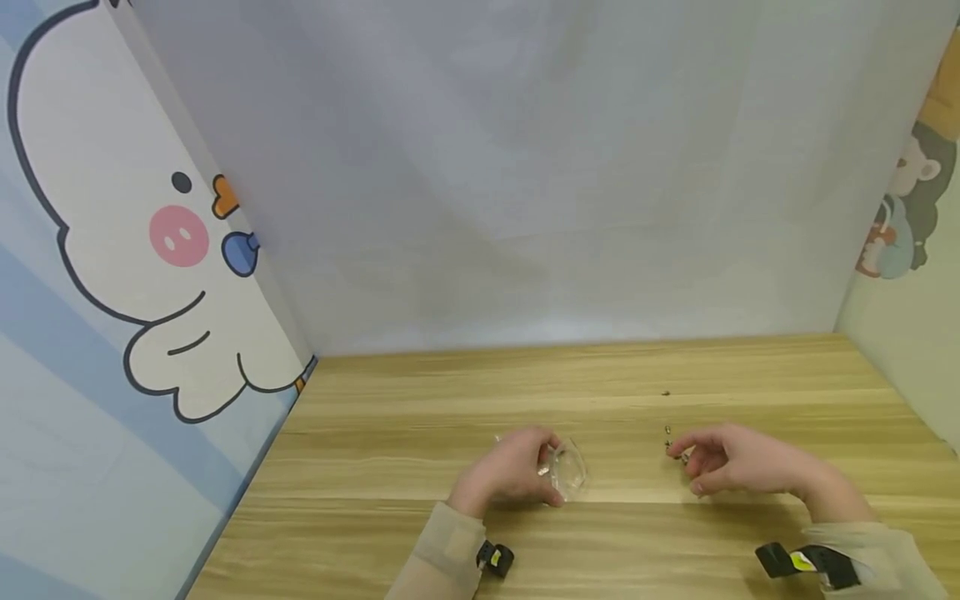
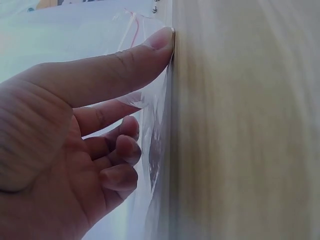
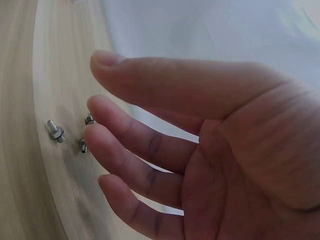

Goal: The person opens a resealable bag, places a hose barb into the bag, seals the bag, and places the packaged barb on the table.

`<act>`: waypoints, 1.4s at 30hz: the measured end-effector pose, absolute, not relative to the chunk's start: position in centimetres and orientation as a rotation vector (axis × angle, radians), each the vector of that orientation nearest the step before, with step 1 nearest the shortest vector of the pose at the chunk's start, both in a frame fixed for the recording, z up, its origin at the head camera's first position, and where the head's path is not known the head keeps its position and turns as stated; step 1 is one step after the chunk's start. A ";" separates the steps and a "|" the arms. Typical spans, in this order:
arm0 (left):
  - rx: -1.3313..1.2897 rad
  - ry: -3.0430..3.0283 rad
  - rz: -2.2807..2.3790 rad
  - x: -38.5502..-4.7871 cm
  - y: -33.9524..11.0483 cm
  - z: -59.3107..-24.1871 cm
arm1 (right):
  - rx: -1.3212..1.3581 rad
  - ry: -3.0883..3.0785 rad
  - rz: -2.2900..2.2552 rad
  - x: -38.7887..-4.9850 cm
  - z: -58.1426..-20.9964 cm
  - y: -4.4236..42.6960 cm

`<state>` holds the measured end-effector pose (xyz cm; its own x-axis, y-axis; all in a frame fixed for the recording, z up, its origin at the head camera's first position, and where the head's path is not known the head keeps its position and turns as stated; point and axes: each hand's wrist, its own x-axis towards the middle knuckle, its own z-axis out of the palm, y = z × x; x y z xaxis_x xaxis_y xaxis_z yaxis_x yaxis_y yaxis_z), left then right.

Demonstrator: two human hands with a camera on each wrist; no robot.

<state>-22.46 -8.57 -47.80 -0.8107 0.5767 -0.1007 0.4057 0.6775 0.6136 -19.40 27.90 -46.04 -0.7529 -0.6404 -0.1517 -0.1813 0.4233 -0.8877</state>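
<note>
Plastic, clear and thin, the bag is pinched between the left hand's thumb and fingers at the counter's surface, while the right hand's fingers curve loosely, half spread, with the thumb apart. Small metal fittings lie just beside those fingertips, two partly hidden behind them, and another sits farther back. Wood-grained, the counter meets a pale backdrop, with cartoon-printed walls either side.
</note>
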 end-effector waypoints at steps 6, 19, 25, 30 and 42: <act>0.810 2.583 0.868 -22.7 -8.4 -48.0 | -0.692 2.214 -1.302 -19.3 -46.1 28.3; 0.788 2.507 0.949 -22.8 -8.9 -48.2 | -0.716 2.286 -1.259 -18.2 -48.0 29.8; 0.759 2.501 0.988 -22.9 -9.3 -48.2 | -0.658 2.323 -1.250 -18.5 -47.8 29.2; 0.755 2.485 0.996 -23.0 -9.2 -48.3 | -0.654 2.380 -1.206 -18.4 -47.7 28.9; 0.744 2.465 1.020 -23.0 -9.1 -48.3 | -0.643 2.452 -1.149 -18.5 -48.0 28.8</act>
<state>-22.97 -9.12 -48.27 -0.7923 0.5956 -0.1324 0.3280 0.5987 0.7308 -18.48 28.82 -47.96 -0.8331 -0.5388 -0.1247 -0.2489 0.5667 -0.7854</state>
